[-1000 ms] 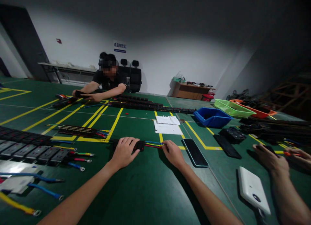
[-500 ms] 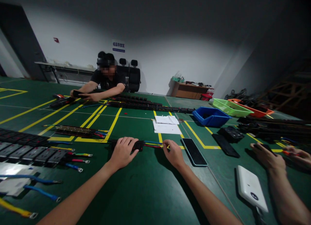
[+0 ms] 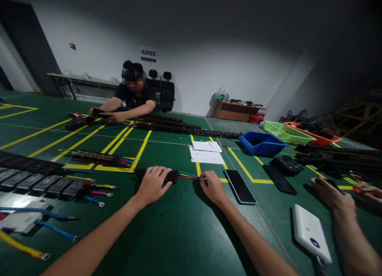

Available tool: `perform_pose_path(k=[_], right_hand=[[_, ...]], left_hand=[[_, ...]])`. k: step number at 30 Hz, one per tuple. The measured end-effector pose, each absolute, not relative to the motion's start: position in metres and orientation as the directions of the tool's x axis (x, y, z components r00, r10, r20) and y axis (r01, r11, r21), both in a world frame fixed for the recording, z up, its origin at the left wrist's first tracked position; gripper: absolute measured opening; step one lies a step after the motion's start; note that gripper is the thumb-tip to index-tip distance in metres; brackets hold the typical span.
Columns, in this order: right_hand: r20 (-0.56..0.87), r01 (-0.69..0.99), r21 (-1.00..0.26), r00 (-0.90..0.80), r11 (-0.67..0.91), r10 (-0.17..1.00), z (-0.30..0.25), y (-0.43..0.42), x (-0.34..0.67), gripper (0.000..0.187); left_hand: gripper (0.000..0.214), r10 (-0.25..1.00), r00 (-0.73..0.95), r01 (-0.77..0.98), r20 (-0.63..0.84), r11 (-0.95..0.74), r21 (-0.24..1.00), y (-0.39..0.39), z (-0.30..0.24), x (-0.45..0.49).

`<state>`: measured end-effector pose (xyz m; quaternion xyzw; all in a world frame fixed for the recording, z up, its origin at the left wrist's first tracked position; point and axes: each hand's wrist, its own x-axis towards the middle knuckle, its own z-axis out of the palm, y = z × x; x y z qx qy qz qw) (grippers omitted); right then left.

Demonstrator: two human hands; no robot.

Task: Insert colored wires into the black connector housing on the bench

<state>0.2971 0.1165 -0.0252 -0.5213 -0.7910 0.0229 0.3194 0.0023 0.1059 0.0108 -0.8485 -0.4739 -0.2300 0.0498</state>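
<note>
My left hand [image 3: 153, 183] lies over a short black socket module [image 3: 173, 177] on the green table, its fingers curled across the top and its thumb along the near side. Most of the module is hidden beneath that hand. Blue, yellow and red wires [image 3: 188, 175] run from its right end to my right hand [image 3: 213, 185]. There the thumb and fingertips are pinched on the wire ends, which I cannot see clearly. Just right of that hand lies a phone [image 3: 240, 186] with a pale edge.
Black socket strips [image 3: 44, 184] with lugged cables lie at left. White paper [image 3: 207, 154], a blue bin [image 3: 262, 144], a green bin [image 3: 289, 133] and a white power bank [image 3: 312, 232] are on the table. A co-worker's hands [image 3: 337, 196] work at right; another person [image 3: 134, 93] leans in opposite.
The view has shifted slightly. My left hand stays on the module, while my right fingers have closed a little further around the wire ends.
</note>
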Motion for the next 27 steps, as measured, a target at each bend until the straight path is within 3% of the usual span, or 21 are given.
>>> perform_pose_path(k=[10,17,27], right_hand=[[0.508,0.775,-0.481,-0.135,0.409,0.851,-0.0343,0.1188,0.3008,0.018],[0.472,0.826,-0.373,-0.223,0.422,0.853,-0.0277,0.1179,0.2991,0.024],[0.569,0.784,-0.4,-0.194,0.475,0.799,-0.0248,0.1159,0.2966,0.022]], left_hand=[[0.042,0.781,0.445,0.819,0.438,-0.553,0.153,0.106,0.0099,0.0018],[0.042,0.78,0.441,0.818,0.443,-0.552,0.158,0.1064,0.0099,0.002],[0.041,0.773,0.445,0.821,0.452,-0.554,0.14,0.1063,0.0117,0.0029]])
